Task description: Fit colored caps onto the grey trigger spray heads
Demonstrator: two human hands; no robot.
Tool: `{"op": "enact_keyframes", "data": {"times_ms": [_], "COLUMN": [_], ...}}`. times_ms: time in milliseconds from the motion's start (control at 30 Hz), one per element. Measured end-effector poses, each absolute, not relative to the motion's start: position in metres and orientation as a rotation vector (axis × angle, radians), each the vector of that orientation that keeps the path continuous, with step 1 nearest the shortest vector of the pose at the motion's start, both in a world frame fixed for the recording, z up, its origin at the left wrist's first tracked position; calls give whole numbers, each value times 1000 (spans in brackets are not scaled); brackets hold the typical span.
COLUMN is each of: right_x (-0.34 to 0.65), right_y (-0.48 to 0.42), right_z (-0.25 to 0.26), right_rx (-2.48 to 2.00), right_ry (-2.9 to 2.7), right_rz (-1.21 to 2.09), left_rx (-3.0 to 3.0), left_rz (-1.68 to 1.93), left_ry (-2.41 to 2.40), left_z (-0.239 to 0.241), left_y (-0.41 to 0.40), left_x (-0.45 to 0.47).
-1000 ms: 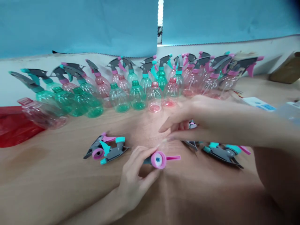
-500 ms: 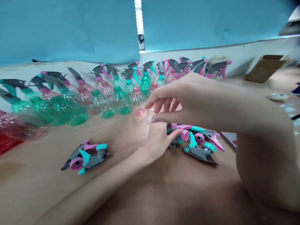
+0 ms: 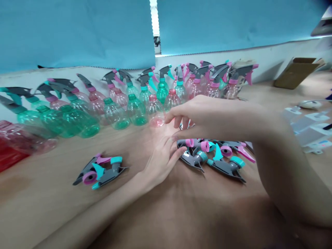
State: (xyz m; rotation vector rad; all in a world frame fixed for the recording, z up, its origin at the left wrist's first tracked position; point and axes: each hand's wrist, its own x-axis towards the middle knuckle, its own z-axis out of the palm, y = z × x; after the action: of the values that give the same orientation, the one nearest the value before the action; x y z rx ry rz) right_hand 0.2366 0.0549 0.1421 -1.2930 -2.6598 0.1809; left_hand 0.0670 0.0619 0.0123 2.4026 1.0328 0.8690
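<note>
On the wooden table (image 3: 52, 193) lies a pile of grey spray heads (image 3: 215, 155) with pink and teal caps and triggers. My left hand (image 3: 162, 157) rests flat at the pile's left edge, fingers stretched out, its fingertips touching the nearest grey head (image 3: 193, 157). It holds nothing. Just above the pile hovers my right hand (image 3: 192, 114), fingers loosely bent and apart, with nothing visible in it. Two more spray heads (image 3: 100, 169) lie apart to the left.
Along the back stand rows of green bottles (image 3: 85, 122) and pink bottles (image 3: 155, 107), some uncapped, some fitted with spray heads (image 3: 215, 74). At the far left lies a red bag (image 3: 7, 157). On the right are a cardboard box (image 3: 295, 72) and white packets (image 3: 311, 129).
My left hand has let go of the pink-capped spray head it held and reached right to the pile. My right hand has lifted above the pile. The view has swung right.
</note>
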Motion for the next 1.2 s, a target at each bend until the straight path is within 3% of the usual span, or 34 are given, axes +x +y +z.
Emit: {"op": "enact_keyframes", "data": {"times_ms": [467,567,867,1033,1200], "right_x": [205,196,180,174,174], "right_y": [62,61,65,59,52], "right_z": [110,97,68,69,75], "right_rx": [-1433,-1363,-1307,-1304,-1289], "right_ry": [-2775,-2824,-2813,-2824,-2831], "right_rz": [422,489,672,695,719], "left_rx": [2269,2234,2655,2725,2741], "left_rz": [977,844,481,498,606], "left_ry": [1755,1913,1442,1433,1530], "left_z": [40,44,21,3,20], "left_y": [35,35,34,45,41], "left_x": [-125,-153,-187,-187,-185]}}
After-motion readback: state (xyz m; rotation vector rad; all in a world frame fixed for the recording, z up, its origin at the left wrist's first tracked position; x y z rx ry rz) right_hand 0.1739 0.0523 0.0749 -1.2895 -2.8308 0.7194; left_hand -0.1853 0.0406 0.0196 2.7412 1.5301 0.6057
